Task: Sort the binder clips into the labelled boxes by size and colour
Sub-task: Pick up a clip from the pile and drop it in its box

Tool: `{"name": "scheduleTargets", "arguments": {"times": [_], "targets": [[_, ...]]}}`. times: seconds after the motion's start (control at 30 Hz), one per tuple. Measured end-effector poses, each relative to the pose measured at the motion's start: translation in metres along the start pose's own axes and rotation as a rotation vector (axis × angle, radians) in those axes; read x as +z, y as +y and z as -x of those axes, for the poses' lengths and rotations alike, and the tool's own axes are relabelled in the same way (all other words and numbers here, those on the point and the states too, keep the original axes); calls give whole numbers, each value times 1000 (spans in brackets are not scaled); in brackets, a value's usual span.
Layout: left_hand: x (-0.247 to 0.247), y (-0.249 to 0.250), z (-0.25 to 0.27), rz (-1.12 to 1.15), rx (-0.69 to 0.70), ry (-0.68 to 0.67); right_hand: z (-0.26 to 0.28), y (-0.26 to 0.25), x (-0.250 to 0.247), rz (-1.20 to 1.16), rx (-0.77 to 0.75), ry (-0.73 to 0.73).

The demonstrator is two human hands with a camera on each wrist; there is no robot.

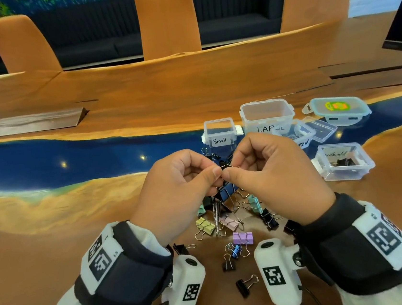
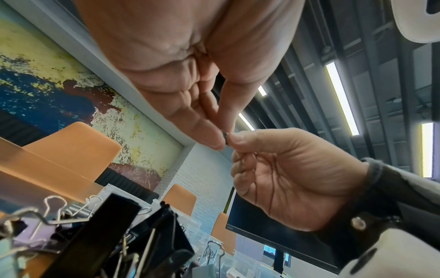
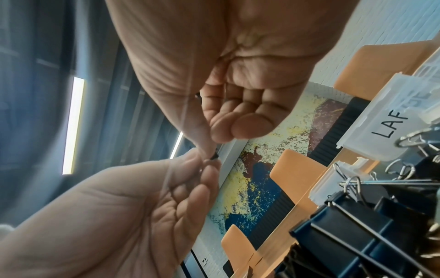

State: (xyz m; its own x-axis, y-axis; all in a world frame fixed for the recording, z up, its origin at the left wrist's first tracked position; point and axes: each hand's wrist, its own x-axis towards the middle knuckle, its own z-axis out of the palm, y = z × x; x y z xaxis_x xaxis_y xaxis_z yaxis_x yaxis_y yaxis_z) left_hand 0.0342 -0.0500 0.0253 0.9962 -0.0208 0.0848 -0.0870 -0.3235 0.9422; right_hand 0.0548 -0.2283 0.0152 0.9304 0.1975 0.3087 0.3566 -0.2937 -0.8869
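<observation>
- Head view, frame centre: left hand (image 1: 174,193) and right hand (image 1: 270,177) meet thumb to thumb above the pile (image 1: 229,214). Both pinch one tiny black clip (image 1: 225,166); a wire loop shows just right of it.
- Left wrist view: clip (image 2: 226,138) is a dark sliver between the left thumb and forefinger, with the right hand (image 2: 292,178) pinching it from the lower right. Other fingers of both hands are curled in and hold nothing else that I can see.
- Right wrist view: same clip (image 3: 214,157), mid-frame, nipped between the tips of both hands.
- Whether the hands are prying two clips apart or just folding a handle, I cannot tell.
- Boxes, upper right of centre in the head view: Small box (image 1: 219,131), Large box (image 1: 267,117), a coloured box (image 1: 303,138) with its label partly hidden, and a Medium box (image 1: 345,161) at right holding at least one black clip.
- Step in hand, my judgement: one small black clip is being readied; sorting is early, since most clips lie loose on the table (image 1: 78,229).
- Next move likely calls for one hand to let go, and the other to carry the clip up-frame to the Small box, just above the hands, and release over its open top.
- Watch: the clip is tiny and springy, so the pinch could slip.
</observation>
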Motion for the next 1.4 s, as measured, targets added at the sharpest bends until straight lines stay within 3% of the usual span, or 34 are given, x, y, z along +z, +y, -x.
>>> {"name": "scheduleTargets", "arguments": {"times": [0.17, 0.3, 0.73, 0.87, 0.93, 1.03, 1.13, 1.3, 1.4], "targets": [[-4, 3, -1, 133, -33, -48, -2, -3, -11, -353, 102, -98], [-9, 7, 0, 158, -40, -131, -1, -4, -15, -171, 19, -230], [-17, 3, 3, 251, -134, -136, -5, 2, -8, -7, 38, -267], [-27, 2, 3, 183, -100, -110, -14, -15, -5, 86, 18, -351], [-33, -2, 2, 186, -93, -67, -29, -27, -11, 166, -9, -397], [-44, -9, -2, 200, -102, -3, -74, -37, -23, 414, -99, -338], [-54, -15, -5, 224, -113, 26, -133, -26, -26, 719, -67, -301], [-68, -24, -5, 215, -117, 59, -187, 18, -9, 1202, 84, -504], [-76, -31, -1, 178, -110, 60, -194, 35, 0, 1300, 179, -613]]}}
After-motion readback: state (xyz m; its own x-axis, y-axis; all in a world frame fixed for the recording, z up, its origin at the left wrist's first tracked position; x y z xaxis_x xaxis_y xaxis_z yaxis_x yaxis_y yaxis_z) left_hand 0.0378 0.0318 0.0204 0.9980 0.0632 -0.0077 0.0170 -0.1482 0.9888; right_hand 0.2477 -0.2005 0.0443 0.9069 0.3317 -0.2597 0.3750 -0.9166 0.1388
